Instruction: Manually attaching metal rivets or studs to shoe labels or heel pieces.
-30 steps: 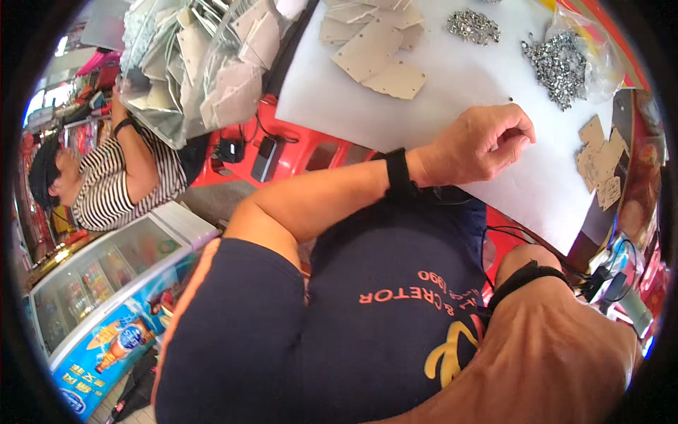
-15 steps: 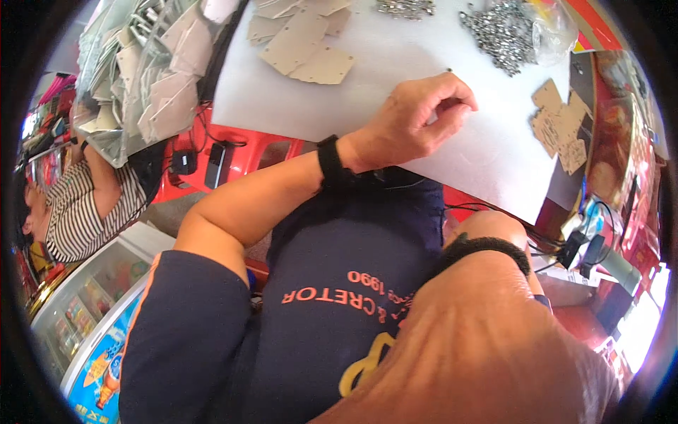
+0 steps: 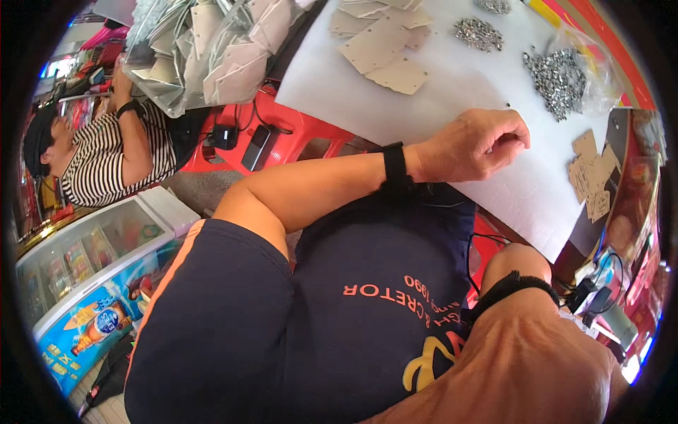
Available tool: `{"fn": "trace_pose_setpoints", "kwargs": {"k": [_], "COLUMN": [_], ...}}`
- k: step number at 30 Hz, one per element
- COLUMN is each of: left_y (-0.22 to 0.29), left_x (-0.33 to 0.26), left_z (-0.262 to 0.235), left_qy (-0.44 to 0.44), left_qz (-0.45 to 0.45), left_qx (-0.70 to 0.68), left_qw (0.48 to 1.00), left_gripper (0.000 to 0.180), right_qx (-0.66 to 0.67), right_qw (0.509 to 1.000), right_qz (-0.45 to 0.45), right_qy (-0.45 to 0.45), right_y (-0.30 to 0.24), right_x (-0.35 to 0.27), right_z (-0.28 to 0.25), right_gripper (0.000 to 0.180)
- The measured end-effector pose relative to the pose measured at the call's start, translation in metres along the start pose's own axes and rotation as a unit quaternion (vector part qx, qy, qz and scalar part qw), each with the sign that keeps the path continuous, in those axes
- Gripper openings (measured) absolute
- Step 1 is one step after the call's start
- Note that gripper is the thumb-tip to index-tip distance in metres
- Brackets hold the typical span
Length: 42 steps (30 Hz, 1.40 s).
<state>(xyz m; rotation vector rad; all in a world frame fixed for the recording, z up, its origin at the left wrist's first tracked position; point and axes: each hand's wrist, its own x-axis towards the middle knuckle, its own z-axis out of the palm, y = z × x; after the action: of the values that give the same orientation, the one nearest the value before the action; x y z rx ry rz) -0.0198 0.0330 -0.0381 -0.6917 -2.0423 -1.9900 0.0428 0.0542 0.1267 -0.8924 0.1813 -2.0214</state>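
White sheeting covers the worktop [image 3: 452,92], which runs from upper centre to the right rim, where its near edge drops off beside a red stool frame [image 3: 282,145]. On it the left hand [image 3: 472,145] rests curled, fingers drawn together toward the thumb as if pinching something small; whatever sits in the pinch is hidden by the knuckles, so I cannot say what it is. Loose metal bits lie in two heaps, one small [image 3: 479,33] and one larger [image 3: 561,78] partly in clear plastic, well apart from the hand. Flat grey plates [image 3: 385,49] are stacked further up, and brown card pieces [image 3: 592,173] lie near the right edge. The right hand [image 3: 530,353] fills the lower foreground, too close to tell how its fingers stand. By my reading, a small piece is being picked or placed; the next move needs a fine, steady pinch. Bare sheet around the left hand leaves room to slide; the near edge is close below the wrist.
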Motion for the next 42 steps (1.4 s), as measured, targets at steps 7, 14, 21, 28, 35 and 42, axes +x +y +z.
{"fn": "trace_pose_setpoints", "kwargs": {"k": [7,14,21,28,35,42], "left_y": [0.005,0.006,0.002,0.007,0.003,0.012], "left_x": [0.0,0.003,0.001,0.004,0.0,0.005], "left_z": [-0.006,-0.004,-0.003,-0.003,-0.002,-0.004], "left_qy": [-0.014,-0.024,-0.013,-0.058,-0.046,-0.041], "left_qz": [-0.005,-0.011,0.013,-0.025,-0.041,-0.046], "left_qx": [0.026,0.023,0.024,0.006,-0.014,-0.028], "left_qw": [1.0,0.999,1.0,0.998,0.998,0.998], "left_gripper": [0.011,0.012,0.012,0.01,0.01,0.009], "right_qx": [0.011,0.008,-0.026,-0.082,-0.243,-0.536], "right_qw": [0.999,0.996,0.991,0.977,0.96,0.782], "right_qz": [-0.024,-0.049,-0.091,-0.158,-0.099,-0.087], "right_qy": [0.029,0.067,0.098,0.117,-0.1,0.305], "right_y": [0.004,-0.001,-0.008,-0.022,-0.087,-0.121], "right_x": [-0.004,-0.009,-0.01,-0.006,-0.041,-0.061], "right_z": [0.005,0.014,0.018,0.021,-0.018,-0.002], "right_gripper": [0.031,0.031,0.031,0.031,0.041,0.047]}}
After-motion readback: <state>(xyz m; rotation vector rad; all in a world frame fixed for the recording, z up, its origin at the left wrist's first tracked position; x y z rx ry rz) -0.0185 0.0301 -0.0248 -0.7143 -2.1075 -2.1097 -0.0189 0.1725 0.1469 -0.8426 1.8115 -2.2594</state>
